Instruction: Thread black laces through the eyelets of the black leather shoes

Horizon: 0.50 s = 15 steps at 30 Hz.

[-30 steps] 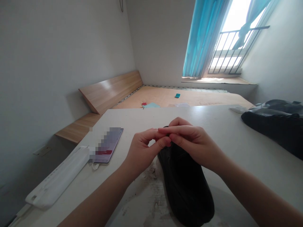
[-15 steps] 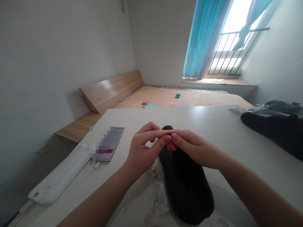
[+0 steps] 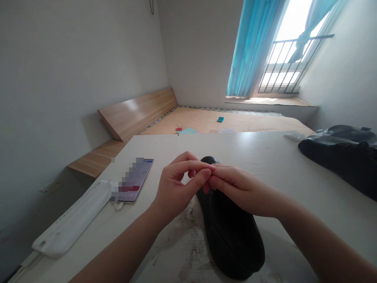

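Here, the left hand (image 3: 176, 184) and right hand (image 3: 240, 190) hold their grips closed, fingertip to fingertip, just above the matte black shoe (image 3: 229, 236) on the white tabletop (image 3: 282, 165), gripping nothing visible.

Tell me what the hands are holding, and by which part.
The left hand and right hand meet fingertip to fingertip just over the far end of the black shoe. Whether they grip the shoe, or something small, cannot be told.
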### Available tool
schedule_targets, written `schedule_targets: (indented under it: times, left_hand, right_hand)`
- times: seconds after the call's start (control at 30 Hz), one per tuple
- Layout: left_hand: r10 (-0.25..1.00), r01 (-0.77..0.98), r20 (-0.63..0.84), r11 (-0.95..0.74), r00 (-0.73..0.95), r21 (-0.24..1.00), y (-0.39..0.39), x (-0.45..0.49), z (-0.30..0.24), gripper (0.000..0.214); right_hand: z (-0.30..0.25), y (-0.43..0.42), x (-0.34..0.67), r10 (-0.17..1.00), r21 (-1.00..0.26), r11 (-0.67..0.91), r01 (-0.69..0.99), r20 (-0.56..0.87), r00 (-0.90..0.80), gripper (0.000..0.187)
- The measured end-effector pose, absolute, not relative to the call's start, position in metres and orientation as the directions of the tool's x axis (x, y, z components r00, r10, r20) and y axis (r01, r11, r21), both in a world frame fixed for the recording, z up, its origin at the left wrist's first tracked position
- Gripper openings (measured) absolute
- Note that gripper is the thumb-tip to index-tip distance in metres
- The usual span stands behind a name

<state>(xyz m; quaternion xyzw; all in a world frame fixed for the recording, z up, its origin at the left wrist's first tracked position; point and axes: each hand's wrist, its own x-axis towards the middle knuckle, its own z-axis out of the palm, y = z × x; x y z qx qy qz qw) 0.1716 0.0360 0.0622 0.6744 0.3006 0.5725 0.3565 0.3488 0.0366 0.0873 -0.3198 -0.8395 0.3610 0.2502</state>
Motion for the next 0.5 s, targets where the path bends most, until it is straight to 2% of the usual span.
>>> schedule_targets:
  times: [0.1, 0.2, 0.33, 0.4, 0.5]
  left_hand:
    - [0.841, -0.1, 0.505, -0.495, 0.194, 0.863, 0.041, 0.171, 0.058, 0.015]
    - [0.877, -0.133, 0.4, -0.377, 0.268, 0.917, 0.049, 0.172, 0.05, 0.029]
    - [0.849, 0.041, 0.3, -0.351, 0.435, 0.935, 0.055, 0.176, 0.041, 0.04]
    - [0.826, 0.156, 0.281, -0.399, 0.488, 0.903, 0.055, 0.178, 0.038, 0.039]
    - [0.809, 0.283, 0.286, -0.474, 0.513, 0.834, 0.056, 0.181, 0.037, 0.036]
  right_hand:
    - [0.087, 0.034, 0.346, 0.751, -0.787, 0.533, 0.31, 0.272, -0.601, 0.03]
    - [0.091, 0.032, 0.346, 0.807, -0.883, 0.459, 0.101, 0.367, -0.462, 0.034]
    - [0.102, 0.018, 0.348, 0.904, -0.942, 0.29, -0.167, 0.327, -0.274, 0.028]
    - [0.103, 0.004, 0.348, 0.937, -0.95, 0.257, -0.177, 0.289, -0.196, 0.027]
    - [0.09, -0.023, 0.348, 0.951, -0.949, 0.297, -0.109, 0.304, -0.057, 0.029]
